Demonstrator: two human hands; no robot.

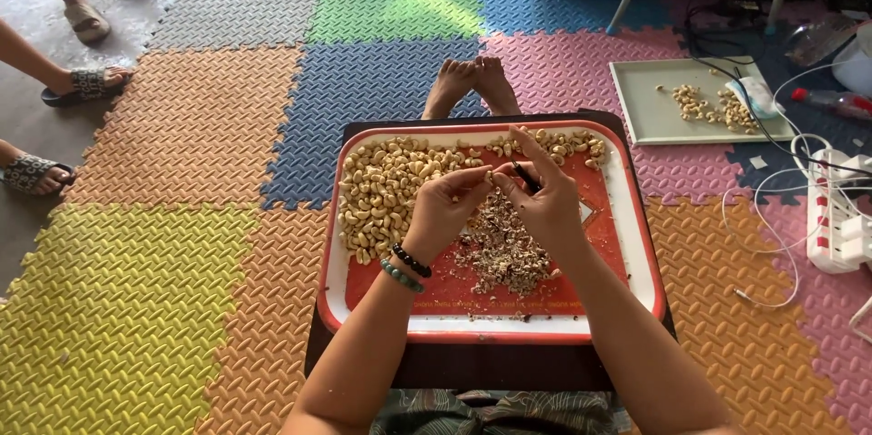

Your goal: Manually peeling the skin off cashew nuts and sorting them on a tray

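A red tray with a white rim rests on a dark board over my lap. A big heap of pale cashew nuts fills its left side, and a smaller row of cashew nuts lies along the far edge. A pile of brown skin scraps sits in the middle. My left hand pinches a single cashew nut above the scraps. My right hand grips a small dark knife with its tip against that nut. Beaded bracelets circle my left wrist.
Coloured foam mats cover the floor. A pale green tray with a few nuts lies at the right, beside a white power strip and cables. My bare feet lie beyond the tray. Other people's sandalled feet stand at the far left.
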